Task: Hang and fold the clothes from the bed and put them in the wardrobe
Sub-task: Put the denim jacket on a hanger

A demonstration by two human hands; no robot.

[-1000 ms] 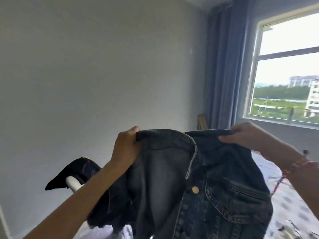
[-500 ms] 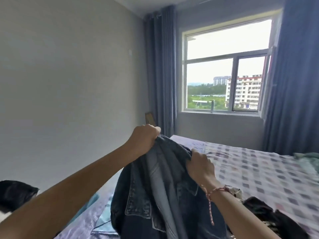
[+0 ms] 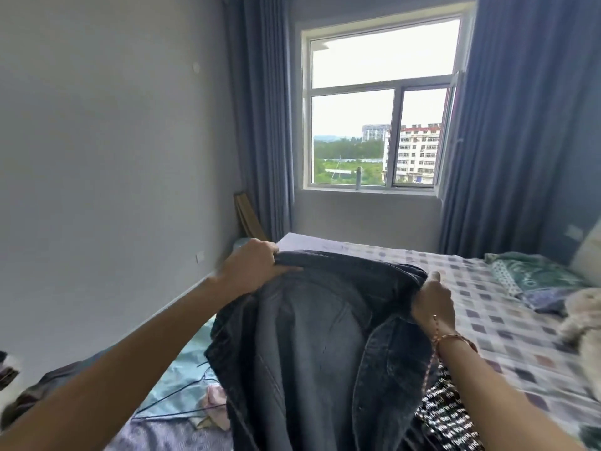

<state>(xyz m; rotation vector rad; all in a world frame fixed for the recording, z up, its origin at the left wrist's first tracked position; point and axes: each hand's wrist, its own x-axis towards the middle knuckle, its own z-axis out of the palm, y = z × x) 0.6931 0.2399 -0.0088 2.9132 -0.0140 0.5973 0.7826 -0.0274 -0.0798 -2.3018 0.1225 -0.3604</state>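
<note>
- Left hand [image 3: 250, 267] grips one end of the jacket's [image 3: 312, 346] upper edge, fingers curled over it, thumb across the near face.
- Right hand [image 3: 432, 304] grips the other end, fingers wrapped around the fold.
- Hands are well apart, with the edge pulled out between them.
- Jacket is held up off the bed [image 3: 494, 323] and hangs from the hands down toward the person. Its lower part is out of frame.
- Material is dark washed denim with a faded centre panel, raised double-stitched seams and a thick rolled edge on top. Can't tell whether that edge is the collar or the hem.
- Handling, my read: heavy for a garment and semi-stiff, but it drapes. Rough weave, so no slip, and nothing fragile.
- Best hold is probably the thick seams at the shoulders, one per hand, so it hangs flat for a hanger.
- Below the left hand: teal cloth [image 3: 177, 372] with thin dark wires [image 3: 182, 396] on it, possibly hangers, unconfirmed.
- Below the right hand: black cloth [image 3: 445, 418] with white print, lying on the bed.
</note>
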